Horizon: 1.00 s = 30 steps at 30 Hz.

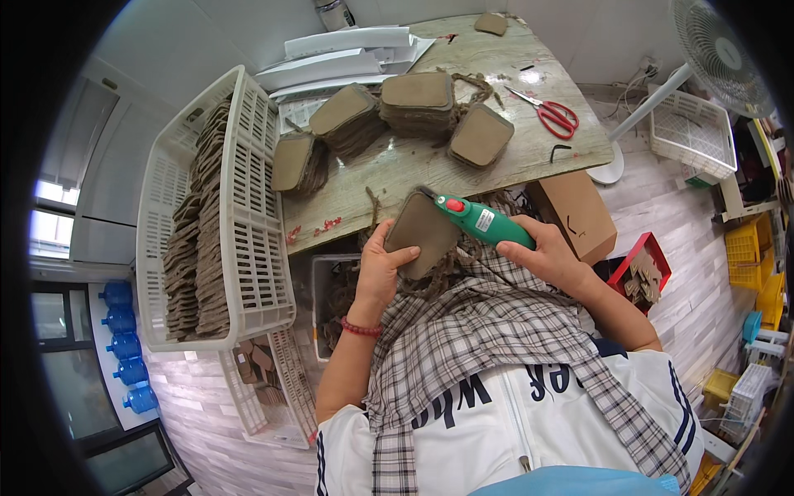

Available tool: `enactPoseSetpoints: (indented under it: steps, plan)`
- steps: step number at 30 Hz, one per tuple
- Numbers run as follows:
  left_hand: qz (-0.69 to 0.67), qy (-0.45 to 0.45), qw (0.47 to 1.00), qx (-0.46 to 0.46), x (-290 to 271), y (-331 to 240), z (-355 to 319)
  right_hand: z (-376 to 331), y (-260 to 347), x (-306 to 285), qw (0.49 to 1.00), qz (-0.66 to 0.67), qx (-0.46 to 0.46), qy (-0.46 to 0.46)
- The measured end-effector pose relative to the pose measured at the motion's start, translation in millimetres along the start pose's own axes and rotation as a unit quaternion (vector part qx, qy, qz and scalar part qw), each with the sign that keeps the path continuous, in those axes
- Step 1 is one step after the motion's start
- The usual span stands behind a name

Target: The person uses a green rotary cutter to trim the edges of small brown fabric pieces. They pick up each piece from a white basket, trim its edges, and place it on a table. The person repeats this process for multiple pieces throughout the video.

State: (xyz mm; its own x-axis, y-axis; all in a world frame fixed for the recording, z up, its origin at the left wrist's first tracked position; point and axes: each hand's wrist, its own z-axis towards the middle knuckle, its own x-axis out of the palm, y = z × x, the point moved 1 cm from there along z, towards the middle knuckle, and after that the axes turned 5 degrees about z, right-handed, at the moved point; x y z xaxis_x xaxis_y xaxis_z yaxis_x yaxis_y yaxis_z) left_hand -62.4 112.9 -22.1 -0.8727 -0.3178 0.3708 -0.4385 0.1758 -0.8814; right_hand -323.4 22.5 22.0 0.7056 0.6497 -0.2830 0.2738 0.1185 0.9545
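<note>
the left hand has a brown, round-cornered pad in a firm pinch, thumb flat on its face, the other fingers at its left side and partly hidden behind! that pad sits tilted at the near edge of the table, out over the checked apron. and on the other side, the right hand is wrapped round a green power tool with a red switch, its dark tip right at the pad's top corner; actual contact, can't tell from here. brown strands gather under the pad. up on the table, look at the stacks: one by the left edge, two further in, another out toward the right. red-handled scissors lie near the right edge, a black hex key closer to the near right corner, a lone brown piece way up at the far right corner! white sheets fill the far left corner, and a white basket, loaded with brown pieces, stands just beside the left edge.
</note>
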Motion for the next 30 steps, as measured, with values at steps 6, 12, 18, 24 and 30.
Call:
enactPoseSetpoints:
  steps: [6, 12, 18, 24, 30]
  plan:
    - [0.084, 0.039, 0.995, -0.03, -16, -16, -3, 3, 3, -6, 0.991, 0.1, 0.072, 0.047]
    - [0.25, 0.058, 0.966, -0.024, -28, -47, -2, 1, 10, -14, 0.984, 0.111, 0.102, 0.096]
    - [0.126, -0.047, 0.99, 0.048, -37, -39, -1, 3, 0, -14, 0.984, 0.106, 0.099, 0.099]
    - [0.095, -0.053, 0.991, 0.071, -42, -31, -1, 7, 2, -17, 0.982, 0.041, 0.119, 0.141]
    - [0.122, -0.036, 0.991, 0.048, -36, -24, 2, 9, -3, -14, 0.993, -0.04, 0.027, 0.112]
